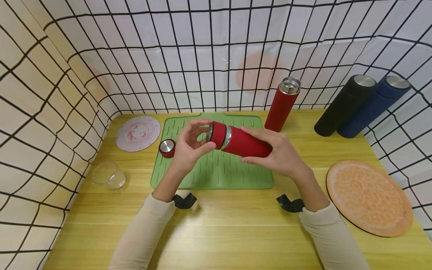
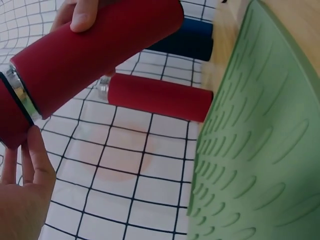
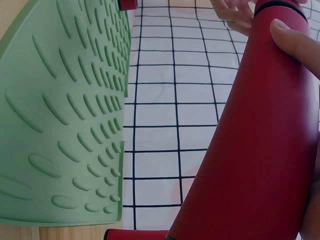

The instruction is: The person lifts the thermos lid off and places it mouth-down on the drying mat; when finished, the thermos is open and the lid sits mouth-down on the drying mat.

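Over the green ridged mat [image 1: 236, 176], my right hand [image 1: 285, 152] grips a red thermos [image 1: 248, 142] round its lower body, thumb and fingers on opposite sides. The thermos is tilted, its top pointing left. My left hand [image 1: 189, 144] pinches its red cap [image 1: 219, 134] at the mouth; a band of silver neck [image 2: 22, 95] shows between cap and body. Another red cap [image 1: 167, 147] with a steel top sits at the mat's left edge. Behind the right hand stands a second red thermos [image 1: 281, 108], its steel mouth uncovered.
Black [image 1: 344, 107] and blue [image 1: 372, 108] thermoses stand capped at the back right. An orange round board [image 1: 369, 198] lies at the right, a pink round mat [image 1: 138, 134] at the back left. A clear glass [image 1: 109, 175] is on the left. Black wire grid [image 1: 222, 56] encloses the table.
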### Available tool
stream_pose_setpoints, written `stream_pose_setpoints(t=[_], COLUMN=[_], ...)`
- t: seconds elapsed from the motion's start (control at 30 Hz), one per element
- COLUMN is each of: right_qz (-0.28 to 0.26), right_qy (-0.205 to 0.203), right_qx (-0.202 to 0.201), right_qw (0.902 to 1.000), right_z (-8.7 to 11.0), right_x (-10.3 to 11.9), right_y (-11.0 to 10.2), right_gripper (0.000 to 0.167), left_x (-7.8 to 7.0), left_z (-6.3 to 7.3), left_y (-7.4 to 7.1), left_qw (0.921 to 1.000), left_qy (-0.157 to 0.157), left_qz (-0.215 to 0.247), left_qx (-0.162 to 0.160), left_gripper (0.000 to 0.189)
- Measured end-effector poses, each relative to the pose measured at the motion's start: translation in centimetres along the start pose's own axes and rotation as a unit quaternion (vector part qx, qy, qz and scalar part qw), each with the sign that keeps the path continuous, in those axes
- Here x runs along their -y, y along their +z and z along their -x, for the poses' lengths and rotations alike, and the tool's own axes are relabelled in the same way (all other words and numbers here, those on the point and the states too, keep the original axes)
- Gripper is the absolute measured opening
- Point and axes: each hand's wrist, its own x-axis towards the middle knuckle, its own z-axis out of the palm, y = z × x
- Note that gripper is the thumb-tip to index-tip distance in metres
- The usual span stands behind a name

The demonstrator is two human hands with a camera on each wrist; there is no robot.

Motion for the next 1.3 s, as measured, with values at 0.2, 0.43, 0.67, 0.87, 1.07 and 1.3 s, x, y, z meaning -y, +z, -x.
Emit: stream_pose_setpoints(t=[0.2,0.43,0.67,0.87,1.07,1.3], right_qz=[0.015,0.005,-0.011,-0.005,-0.008,-0.033], right_qy=[0.002,0.025,0.052,0.081,0.12,0.157], right_qx=[-0.005,-0.019,-0.07,-0.119,-0.173,-0.232], right_qw=[0.9999,0.9995,0.9961,0.9895,0.9777,0.9595], right_z=[-0.1,-0.2,0.3,1.2,1.7,2.1], right_x=[-0.4,-1.0,-2.5,-3.6,-4.9,-6.7], right_y=[-0.1,-0.7,-1.9,-4.0,-5.8,-7.3], right_gripper=[0.081,0.086,0.089,0.087,0.084,0.077], left_x=[-0.1,-0.5,-1.1,-0.9,-0.6,-0.1], left_z=[0.1,0.2,0.3,0.6,1.1,1.6], left_y=[-0.2,-0.8,-2.0,-3.3,-4.6,-5.6], left_qw=[0.9994,0.999,0.9952,0.9891,0.9744,0.9543], left_qy=[0.005,0.003,-0.007,-0.033,-0.066,-0.114], left_qz=[-0.002,-0.027,-0.091,-0.137,-0.206,-0.264], left_qx=[-0.034,-0.036,-0.037,-0.044,-0.059,-0.082], left_gripper=[0.059,0.062,0.062,0.062,0.059,0.059])
